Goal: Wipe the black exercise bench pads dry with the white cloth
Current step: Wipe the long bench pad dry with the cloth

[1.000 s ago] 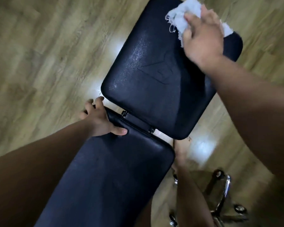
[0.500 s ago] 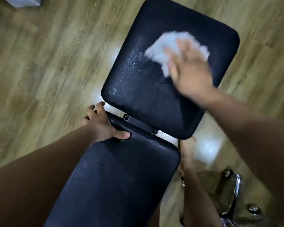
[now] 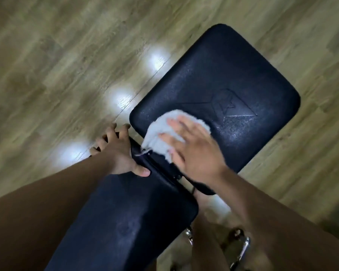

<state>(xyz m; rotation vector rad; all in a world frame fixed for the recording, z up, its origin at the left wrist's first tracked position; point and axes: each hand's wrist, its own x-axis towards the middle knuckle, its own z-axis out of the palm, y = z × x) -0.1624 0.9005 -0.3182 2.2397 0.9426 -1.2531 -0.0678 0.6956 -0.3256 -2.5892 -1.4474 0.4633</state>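
Sweeping back since the earlier frame, the right hand (image 3: 194,151) had brought the white cloth (image 3: 160,130) from the far pad's (image 3: 223,75) middle to its near corner. Of two black pads, the near pad (image 3: 129,222) ran lengthwise away toward the upper right; the left hand (image 3: 117,153) gripped its far end. The right hand's fingers (image 3: 179,127) lay straight and spread, pressing the single cloth flat.

There are two black bench pads, the far pad (image 3: 223,85) and the near pad (image 3: 129,222). There is one white cloth (image 3: 160,132). Two hands show, the left hand (image 3: 117,151) and the right hand (image 3: 196,151). Three bright light spots (image 3: 119,98) shine on the one wood floor (image 3: 47,75). The shiny metal bars (image 3: 243,249) look like two, but they are too blurry to count.
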